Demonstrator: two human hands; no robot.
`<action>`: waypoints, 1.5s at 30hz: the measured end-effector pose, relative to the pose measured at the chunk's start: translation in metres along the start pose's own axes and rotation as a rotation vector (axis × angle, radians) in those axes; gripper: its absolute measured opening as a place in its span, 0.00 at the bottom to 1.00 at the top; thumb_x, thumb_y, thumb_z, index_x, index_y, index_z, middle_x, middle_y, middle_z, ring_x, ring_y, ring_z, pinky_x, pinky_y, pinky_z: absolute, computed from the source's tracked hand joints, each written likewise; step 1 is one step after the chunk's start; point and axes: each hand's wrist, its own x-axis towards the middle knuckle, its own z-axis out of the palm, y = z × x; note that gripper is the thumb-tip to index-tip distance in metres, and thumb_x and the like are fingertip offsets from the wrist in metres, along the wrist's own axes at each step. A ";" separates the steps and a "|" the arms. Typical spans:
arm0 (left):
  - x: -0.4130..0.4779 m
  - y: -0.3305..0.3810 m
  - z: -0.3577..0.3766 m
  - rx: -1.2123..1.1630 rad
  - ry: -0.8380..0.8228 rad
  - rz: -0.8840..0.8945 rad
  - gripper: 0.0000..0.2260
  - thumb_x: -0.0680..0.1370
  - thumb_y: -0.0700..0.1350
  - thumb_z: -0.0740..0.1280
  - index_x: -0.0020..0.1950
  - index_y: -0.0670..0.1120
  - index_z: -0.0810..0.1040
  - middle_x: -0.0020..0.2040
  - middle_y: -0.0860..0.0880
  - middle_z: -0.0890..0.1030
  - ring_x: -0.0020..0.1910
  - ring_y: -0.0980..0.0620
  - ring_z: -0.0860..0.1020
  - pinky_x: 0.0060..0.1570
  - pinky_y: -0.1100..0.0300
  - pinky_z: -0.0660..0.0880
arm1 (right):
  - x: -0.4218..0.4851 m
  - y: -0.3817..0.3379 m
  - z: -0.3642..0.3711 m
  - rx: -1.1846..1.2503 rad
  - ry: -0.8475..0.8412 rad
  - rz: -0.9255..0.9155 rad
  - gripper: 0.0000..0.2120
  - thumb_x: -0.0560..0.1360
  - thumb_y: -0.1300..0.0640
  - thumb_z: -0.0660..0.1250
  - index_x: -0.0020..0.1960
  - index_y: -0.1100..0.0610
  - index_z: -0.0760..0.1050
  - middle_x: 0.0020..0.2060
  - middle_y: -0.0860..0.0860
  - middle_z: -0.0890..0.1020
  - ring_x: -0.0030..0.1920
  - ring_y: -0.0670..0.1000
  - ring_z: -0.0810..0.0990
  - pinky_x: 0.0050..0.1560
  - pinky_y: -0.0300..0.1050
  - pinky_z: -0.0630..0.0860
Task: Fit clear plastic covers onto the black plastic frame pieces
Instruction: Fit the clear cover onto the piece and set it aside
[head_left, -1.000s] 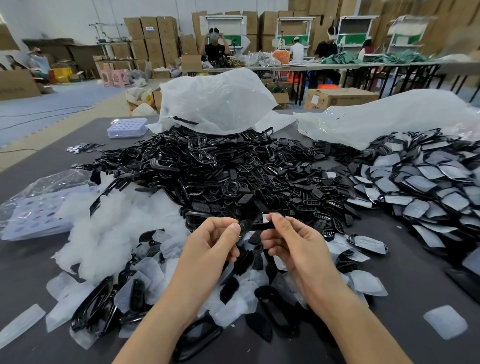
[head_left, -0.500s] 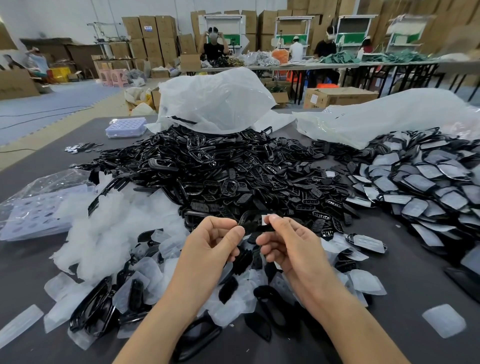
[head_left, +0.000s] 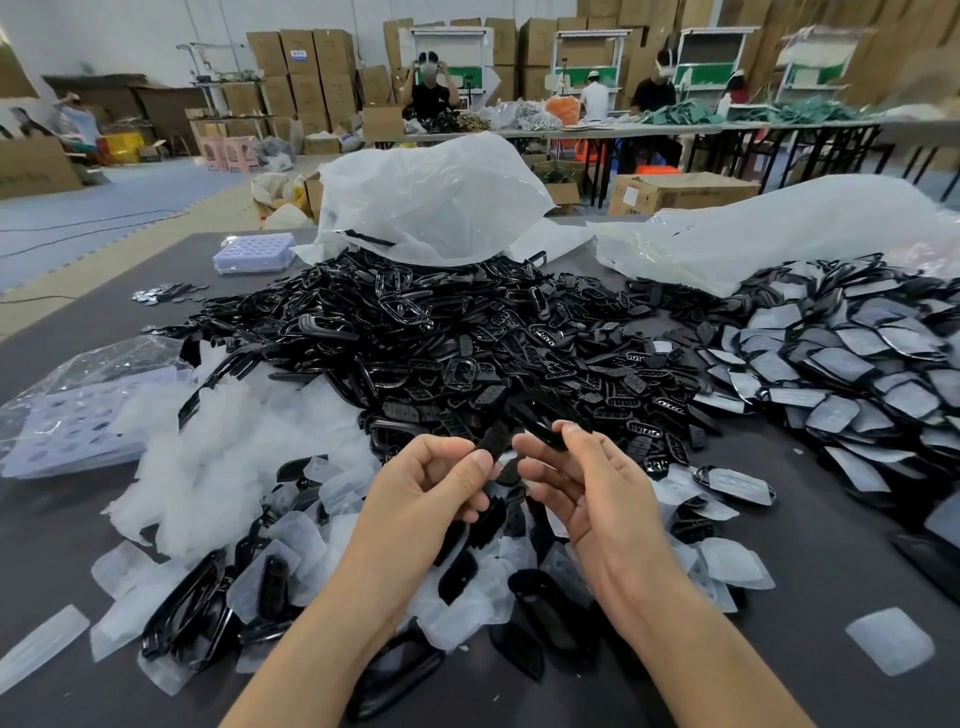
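A heap of frame pieces (head_left: 441, 338) is lying at the middle of the table (head_left: 831, 571), with an open plastic bag (head_left: 426, 197) sitting behind it. To the right, a pile of covered frames (head_left: 857, 353) is spreading out, a second plastic bag (head_left: 779, 223) lying behind it. Left of the heap, a mound of loose covers (head_left: 208, 457) is resting beside a bagged stack of trays (head_left: 67, 415), and a tray box (head_left: 254, 252) is sitting toward the far left corner. Nearest the person, a mix of covers and frames (head_left: 291, 561) is lying scattered; above it the left hand (head_left: 426, 488) is pinching a small frame piece (head_left: 492, 440) just beside the larger frame piece (head_left: 537, 418) that the right hand (head_left: 597, 499) is holding.
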 end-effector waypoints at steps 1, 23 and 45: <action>0.000 0.000 0.000 0.001 -0.002 -0.003 0.18 0.69 0.53 0.73 0.52 0.43 0.80 0.41 0.45 0.85 0.35 0.54 0.80 0.39 0.66 0.78 | 0.000 0.000 0.000 -0.001 0.007 0.000 0.08 0.84 0.56 0.63 0.55 0.60 0.77 0.47 0.60 0.87 0.38 0.50 0.87 0.34 0.37 0.81; -0.001 -0.001 -0.004 0.343 0.022 0.182 0.10 0.78 0.46 0.70 0.49 0.63 0.77 0.41 0.49 0.82 0.42 0.44 0.78 0.42 0.59 0.77 | -0.006 0.005 -0.006 -0.769 -0.174 -0.282 0.12 0.84 0.48 0.62 0.49 0.47 0.83 0.39 0.50 0.86 0.39 0.48 0.83 0.43 0.39 0.79; -0.014 -0.006 0.001 1.287 -0.250 0.626 0.08 0.81 0.54 0.63 0.53 0.56 0.80 0.47 0.61 0.77 0.49 0.57 0.73 0.54 0.59 0.71 | 0.011 -0.018 -0.023 -0.499 0.224 -0.357 0.04 0.82 0.54 0.67 0.50 0.54 0.79 0.38 0.47 0.87 0.37 0.45 0.85 0.37 0.33 0.78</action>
